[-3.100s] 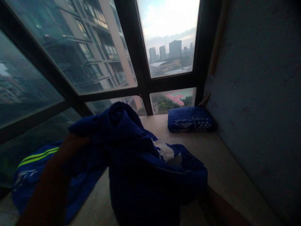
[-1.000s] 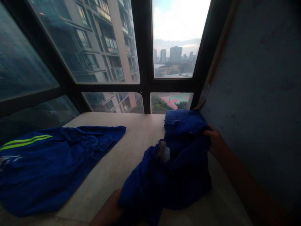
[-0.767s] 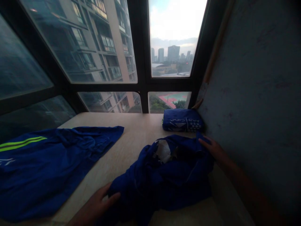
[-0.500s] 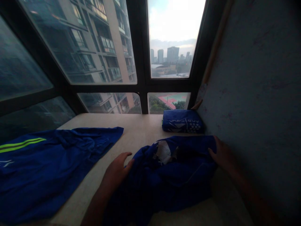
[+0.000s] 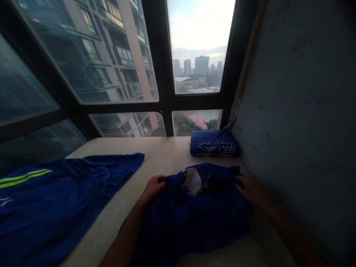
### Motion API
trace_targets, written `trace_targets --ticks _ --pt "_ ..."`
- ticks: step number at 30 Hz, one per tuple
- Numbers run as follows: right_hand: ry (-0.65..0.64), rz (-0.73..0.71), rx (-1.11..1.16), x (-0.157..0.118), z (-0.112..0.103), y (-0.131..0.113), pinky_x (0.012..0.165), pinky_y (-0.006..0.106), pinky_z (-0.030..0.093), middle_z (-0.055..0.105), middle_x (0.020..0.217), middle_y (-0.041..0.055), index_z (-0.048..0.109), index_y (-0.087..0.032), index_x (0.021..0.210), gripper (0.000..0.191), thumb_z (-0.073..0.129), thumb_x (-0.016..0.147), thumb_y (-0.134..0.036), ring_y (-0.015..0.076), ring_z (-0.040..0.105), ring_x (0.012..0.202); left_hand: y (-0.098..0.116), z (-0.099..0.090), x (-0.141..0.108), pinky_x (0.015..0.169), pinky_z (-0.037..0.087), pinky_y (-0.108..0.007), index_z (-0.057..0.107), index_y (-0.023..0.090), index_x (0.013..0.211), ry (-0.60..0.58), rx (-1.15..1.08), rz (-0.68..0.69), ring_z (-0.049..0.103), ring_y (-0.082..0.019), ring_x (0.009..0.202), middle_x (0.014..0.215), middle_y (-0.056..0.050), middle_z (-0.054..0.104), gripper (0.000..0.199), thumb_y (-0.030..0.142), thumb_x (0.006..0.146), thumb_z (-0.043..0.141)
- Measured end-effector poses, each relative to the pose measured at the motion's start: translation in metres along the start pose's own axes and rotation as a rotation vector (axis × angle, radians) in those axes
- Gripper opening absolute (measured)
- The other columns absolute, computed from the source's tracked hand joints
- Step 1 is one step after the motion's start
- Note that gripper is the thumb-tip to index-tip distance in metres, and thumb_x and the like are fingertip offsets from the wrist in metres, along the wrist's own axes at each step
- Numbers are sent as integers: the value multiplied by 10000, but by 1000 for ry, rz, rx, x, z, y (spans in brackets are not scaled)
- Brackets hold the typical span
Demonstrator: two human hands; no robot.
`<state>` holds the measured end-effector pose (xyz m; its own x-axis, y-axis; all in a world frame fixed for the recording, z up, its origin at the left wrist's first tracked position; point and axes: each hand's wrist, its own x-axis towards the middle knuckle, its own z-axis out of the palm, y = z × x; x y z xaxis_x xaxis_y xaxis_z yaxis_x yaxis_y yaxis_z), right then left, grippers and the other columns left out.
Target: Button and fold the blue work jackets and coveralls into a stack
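Note:
A crumpled dark blue garment [image 5: 200, 211] with a pale print near its top lies in front of me; whether it is a shirt or a jacket I cannot tell. My left hand [image 5: 154, 187] pinches its upper left edge between thumb and fingers. At the upper right edge, my right hand [image 5: 249, 189] grips the cloth, its fingers partly lost in shadow. Just beyond sits a neatly folded blue garment [image 5: 214, 143] with white lettering and dots. Spread out at the left is another blue garment [image 5: 69, 200] with bright yellow-green stripes.
All the garments lie on a pale ledge [image 5: 164, 152]. Dark window frames [image 5: 164, 74] rise behind it, with tall buildings outside. A papered wall [image 5: 292, 111] closes off the right side, close to my right arm.
My left hand has closed on the garment's left edge, moving slightly up and right. My right hand has shifted left, drawing the right edge inward. The view has moved slightly.

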<state>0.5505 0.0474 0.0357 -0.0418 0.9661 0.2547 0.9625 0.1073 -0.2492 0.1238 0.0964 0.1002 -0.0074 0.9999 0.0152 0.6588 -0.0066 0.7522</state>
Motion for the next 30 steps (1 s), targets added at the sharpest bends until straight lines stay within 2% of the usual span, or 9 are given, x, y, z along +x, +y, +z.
trace_targets --ticks 3,7,9,11,16,18,21,26,30 --pt "28 57 124 10 -9 -7 851 444 518 739 1068 113 722 -253 1068 305 543 847 -366 309 702 945 -1 -22 0 913 524 -383 700 175 975 86 36 64 665 -222 935 1004 -66 714 253 378 880 584" --pt "305 81 240 21 -39 -29 868 443 516 729 1085 96 706 -252 1066 320 518 885 -439 307 686 979 4 -62 -31 1016 463 -405 694 198 947 693 164 300 629 -229 1050 1054 -61 700 209 305 853 541" --pt "452 62 282 19 -48 -40 910 439 501 725 1075 90 692 -250 1066 320 508 908 -459 295 671 1006 -1 -69 -62 1031 451 -424 691 206 959 847 269 383 617 -235 1079 1081 -71 692 186 273 843 562" --pt "510 50 294 12 -46 -45 919 437 496 722 1051 92 686 -249 1050 313 514 915 -472 290 664 1004 -17 -60 -98 996 469 -426 706 232 940 768 416 452 633 -243 1032 1039 -80 706 172 244 826 577" --pt "293 12 253 -15 -10 -29 888 461 510 729 992 93 700 -262 980 296 534 908 -497 298 676 942 -66 -11 -167 864 529 -373 737 340 1023 -173 626 361 693 -249 932 1008 -29 759 426 104 705 580" --pt "193 -15 241 -24 0 -21 903 477 510 729 1026 99 705 -255 994 309 544 904 -502 305 674 964 -67 -5 -175 835 543 -332 734 352 1047 -388 552 250 707 -239 920 1010 -15 765 377 165 744 612" --pt "85 -70 251 -36 2 -15 940 478 512 715 1113 101 702 -250 1073 334 549 906 -495 303 659 1043 -37 -12 -156 858 542 -286 733 316 1057 -362 365 237 705 -208 943 1033 -23 758 255 308 890 541" --pt "52 -141 254 -50 -7 -14 959 462 523 708 1155 87 681 -255 1151 331 449 960 -392 263 658 1076 31 -15 -68 1000 489 -351 700 229 1118 -166 380 348 639 -218 1090 1172 -75 695 290 209 921 488" --pt "43 -166 268 -55 -15 -6 930 457 543 729 1117 67 692 -277 1120 296 465 951 -363 251 683 1031 50 2 -8 962 513 -424 621 189 1206 -245 489 246 612 -228 1097 1249 -104 621 296 310 941 571"
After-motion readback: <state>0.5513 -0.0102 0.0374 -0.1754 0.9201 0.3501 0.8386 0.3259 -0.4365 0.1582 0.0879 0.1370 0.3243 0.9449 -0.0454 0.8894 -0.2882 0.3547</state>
